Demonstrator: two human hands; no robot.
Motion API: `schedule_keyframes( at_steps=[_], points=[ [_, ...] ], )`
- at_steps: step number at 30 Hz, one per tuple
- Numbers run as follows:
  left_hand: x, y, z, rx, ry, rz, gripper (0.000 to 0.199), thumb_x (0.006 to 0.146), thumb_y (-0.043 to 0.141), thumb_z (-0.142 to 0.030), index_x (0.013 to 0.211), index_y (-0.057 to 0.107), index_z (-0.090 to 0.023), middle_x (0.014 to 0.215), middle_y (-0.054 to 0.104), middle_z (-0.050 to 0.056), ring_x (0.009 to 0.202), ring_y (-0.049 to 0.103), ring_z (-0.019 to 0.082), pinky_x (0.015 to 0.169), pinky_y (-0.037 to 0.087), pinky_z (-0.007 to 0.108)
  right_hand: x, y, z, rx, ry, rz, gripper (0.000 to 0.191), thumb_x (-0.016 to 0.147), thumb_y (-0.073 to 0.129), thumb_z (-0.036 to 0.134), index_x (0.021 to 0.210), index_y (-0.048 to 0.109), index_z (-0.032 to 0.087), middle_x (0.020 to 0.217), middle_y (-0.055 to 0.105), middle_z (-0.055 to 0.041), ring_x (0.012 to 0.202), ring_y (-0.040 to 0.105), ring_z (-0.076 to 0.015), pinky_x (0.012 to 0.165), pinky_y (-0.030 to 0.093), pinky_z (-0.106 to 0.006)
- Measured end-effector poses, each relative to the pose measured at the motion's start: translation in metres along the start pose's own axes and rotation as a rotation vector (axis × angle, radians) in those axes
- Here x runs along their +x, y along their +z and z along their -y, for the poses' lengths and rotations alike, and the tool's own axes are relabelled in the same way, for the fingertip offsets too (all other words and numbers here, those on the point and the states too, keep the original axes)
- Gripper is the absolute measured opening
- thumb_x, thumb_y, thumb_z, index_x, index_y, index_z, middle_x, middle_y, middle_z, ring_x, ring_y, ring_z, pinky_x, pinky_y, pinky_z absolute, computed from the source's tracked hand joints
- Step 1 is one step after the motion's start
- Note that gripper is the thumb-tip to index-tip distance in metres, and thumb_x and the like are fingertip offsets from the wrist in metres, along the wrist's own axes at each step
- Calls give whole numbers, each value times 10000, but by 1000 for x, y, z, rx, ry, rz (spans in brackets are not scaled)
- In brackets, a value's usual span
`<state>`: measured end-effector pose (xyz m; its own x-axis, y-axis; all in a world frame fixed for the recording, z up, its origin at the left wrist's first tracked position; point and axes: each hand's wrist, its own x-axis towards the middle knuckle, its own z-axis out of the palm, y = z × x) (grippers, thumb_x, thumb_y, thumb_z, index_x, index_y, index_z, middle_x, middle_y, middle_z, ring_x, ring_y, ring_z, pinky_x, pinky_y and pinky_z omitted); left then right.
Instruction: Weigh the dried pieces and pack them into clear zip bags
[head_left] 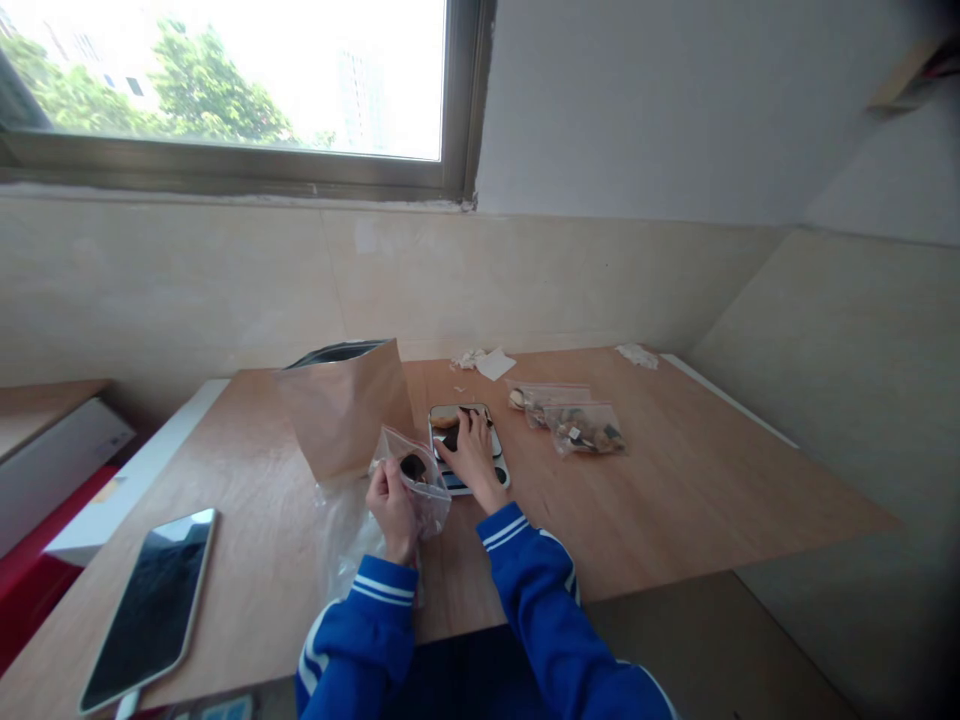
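My left hand [391,508] is closed on the edge of a clear zip bag [431,508], tilted with its mouth towards the scale. A dark, roundish piece [412,467] shows in the bag. On the small kitchen scale [501,470] lie a tan piece [444,422] and a dark piece [451,438] that look like dried food. Over the scale, my right hand [472,455] has its thumb and fingers curled around the dark piece. The hand covers part of the scale's top, so other pieces beneath it are hidden.
Behind my left hand stands an open brown paper pouch [349,415]. Clear plastic [349,540] lies in front of it. Several filled zip bags [589,430] rest to the right. A tablet [154,605] with a cable lies at left; white paper [495,364] is near the wall.
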<state>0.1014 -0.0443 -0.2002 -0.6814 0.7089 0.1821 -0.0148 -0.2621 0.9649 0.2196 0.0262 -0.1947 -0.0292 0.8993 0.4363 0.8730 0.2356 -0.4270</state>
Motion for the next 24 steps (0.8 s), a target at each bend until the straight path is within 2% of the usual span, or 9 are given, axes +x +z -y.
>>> schedule_keyframes(
  at_steps=[5,12,15,20,24],
  points=[
    [0,2,-2,-31,-53,26,453,841,542,-532,567,401,-200,460,342,-76,428,332,85,437,279,234,-1,3,-3,-34,-13,-1,358,854,571,315,1166,555,140,1208,561,-185,1182,474,-329,982,381,-473],
    [1,3,-7,-43,-109,21,460,809,570,-551,561,404,-200,436,347,-81,396,329,77,412,261,230,0,-9,-8,-15,-22,19,158,882,534,221,1018,602,178,1075,630,-106,1085,531,-265,942,373,-400],
    [2,3,-6,-38,-107,27,468,811,571,-555,560,399,-200,434,355,-79,395,337,77,412,265,231,2,-12,-13,54,-28,7,116,913,512,246,956,601,185,1024,648,-85,1042,548,-242,926,378,-374],
    [2,4,0,-27,-111,70,473,829,551,-573,575,404,-201,436,365,-77,391,340,79,409,266,232,5,-19,-15,326,19,-63,155,930,486,306,881,571,186,929,648,-67,897,574,-197,837,417,-320],
    [0,4,-3,-1,-88,97,487,822,555,-583,562,408,-198,443,374,-70,406,354,81,420,271,230,10,-32,-1,723,142,-119,254,885,537,441,863,557,189,802,616,-32,747,571,-171,701,449,-285]
  ],
)
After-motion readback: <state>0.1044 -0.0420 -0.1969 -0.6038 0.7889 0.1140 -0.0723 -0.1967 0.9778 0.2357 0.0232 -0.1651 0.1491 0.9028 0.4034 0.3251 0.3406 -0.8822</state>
